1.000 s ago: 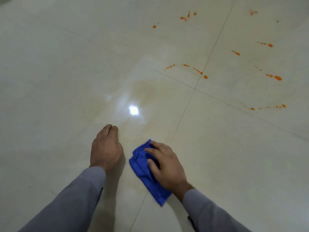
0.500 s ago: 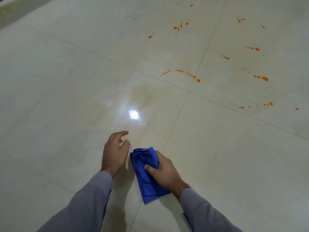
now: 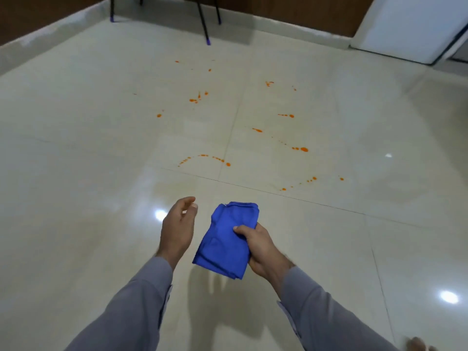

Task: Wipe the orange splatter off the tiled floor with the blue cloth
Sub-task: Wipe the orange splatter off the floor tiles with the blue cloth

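Glossy tiled floor [image 3: 76,153], orange splatter [image 3: 258,130] ahead, right hand [image 3: 263,249] fingers pinching blue cloth [image 3: 225,239] (long axis pointing away), left hand [image 3: 177,229] loosely spread.

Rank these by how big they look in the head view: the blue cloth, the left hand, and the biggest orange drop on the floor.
1. blue cloth
2. left hand, a little smaller; both are held equally near the camera
3. biggest orange drop, tiny, though it lies farther off

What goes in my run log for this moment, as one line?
right hand: gripping blue cloth, lifted | left hand: open, empty | orange splatter: unwiped, ahead
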